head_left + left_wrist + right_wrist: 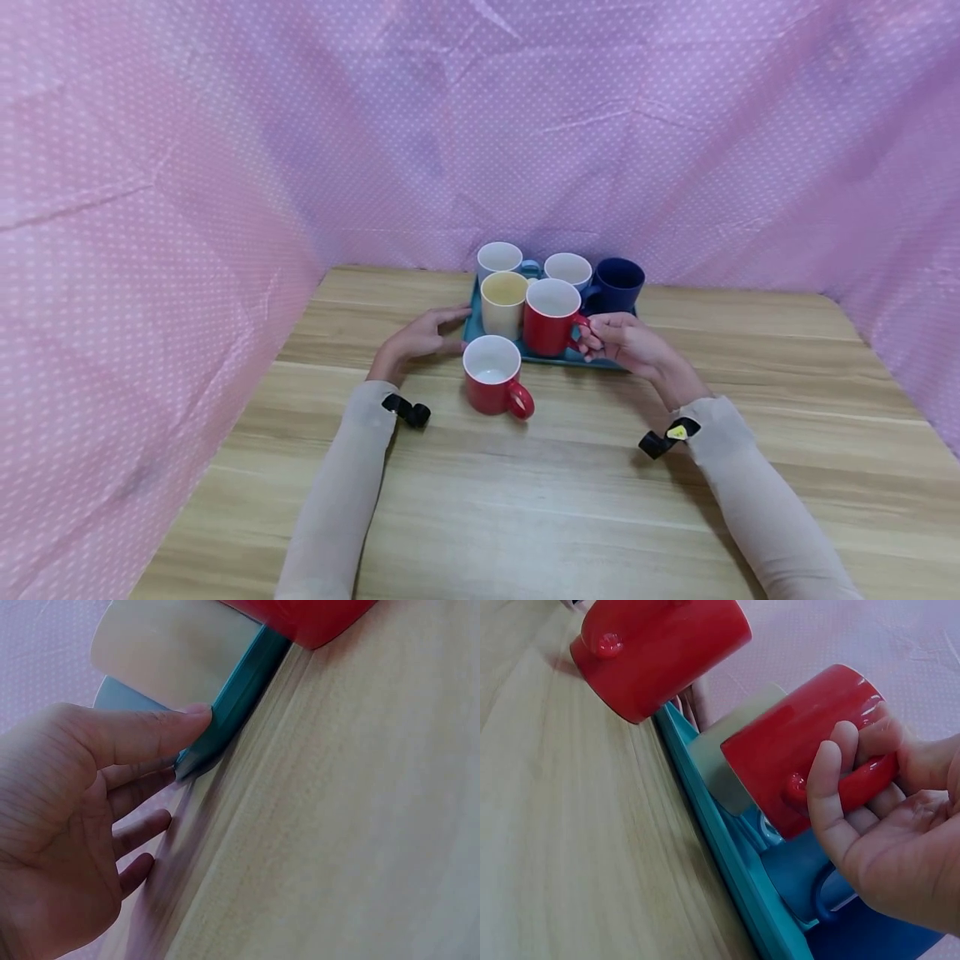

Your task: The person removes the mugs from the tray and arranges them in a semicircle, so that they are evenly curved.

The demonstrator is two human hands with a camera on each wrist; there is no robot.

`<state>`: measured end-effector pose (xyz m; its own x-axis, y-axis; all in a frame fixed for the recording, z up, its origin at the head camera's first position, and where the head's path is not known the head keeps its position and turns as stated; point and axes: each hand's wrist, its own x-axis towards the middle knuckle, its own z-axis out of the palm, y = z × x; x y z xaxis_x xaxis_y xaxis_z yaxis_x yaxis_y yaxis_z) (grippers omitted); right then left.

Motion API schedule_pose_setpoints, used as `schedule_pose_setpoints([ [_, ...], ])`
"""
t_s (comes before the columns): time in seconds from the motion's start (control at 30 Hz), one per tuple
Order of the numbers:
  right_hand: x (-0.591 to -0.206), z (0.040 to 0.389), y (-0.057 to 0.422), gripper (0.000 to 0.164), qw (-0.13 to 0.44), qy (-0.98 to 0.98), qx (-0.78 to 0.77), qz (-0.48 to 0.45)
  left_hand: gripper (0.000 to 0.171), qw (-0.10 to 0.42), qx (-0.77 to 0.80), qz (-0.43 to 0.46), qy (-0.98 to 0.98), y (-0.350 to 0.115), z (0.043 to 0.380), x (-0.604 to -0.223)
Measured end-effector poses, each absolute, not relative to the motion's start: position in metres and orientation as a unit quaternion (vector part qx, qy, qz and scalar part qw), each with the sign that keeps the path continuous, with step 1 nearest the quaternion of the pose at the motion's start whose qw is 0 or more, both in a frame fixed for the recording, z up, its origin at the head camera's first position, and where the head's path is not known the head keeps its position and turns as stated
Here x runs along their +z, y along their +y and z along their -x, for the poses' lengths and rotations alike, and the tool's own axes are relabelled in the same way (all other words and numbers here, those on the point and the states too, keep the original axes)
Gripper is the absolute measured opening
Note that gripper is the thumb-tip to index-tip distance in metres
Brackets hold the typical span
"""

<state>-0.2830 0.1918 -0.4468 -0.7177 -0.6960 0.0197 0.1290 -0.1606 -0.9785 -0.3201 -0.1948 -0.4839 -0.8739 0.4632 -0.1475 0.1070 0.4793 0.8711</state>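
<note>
My right hand (624, 340) grips the handle of a red mug (549, 323), fingers through and around it. The mug is over the front of a teal tray (697, 802), beside a cream mug (501, 310); in the right wrist view its base shows above the tray. My left hand (424, 335) is at the tray's front left corner, thumb touching the rim (225, 705) and fingertips by the side, fingers fairly straight. A second red mug (491, 392) stands upright on the table just in front of the tray, its handle towards the front right.
At the back of the tray stand a light blue mug (498, 260), another pale mug (567, 268) and a dark blue mug (618, 285). Pink dotted cloth (480, 125) hangs behind the wooden table (510, 517) and along both sides.
</note>
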Motion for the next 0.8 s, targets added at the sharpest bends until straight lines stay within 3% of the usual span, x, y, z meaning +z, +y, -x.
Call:
schedule_pose_setpoints([
  [0.8,-0.4496,0.2743,0.1866,0.040,0.339,0.549,-0.690,0.328,0.071,0.170,0.498,-0.162,0.835,-0.1939,0.3148,-0.4861],
])
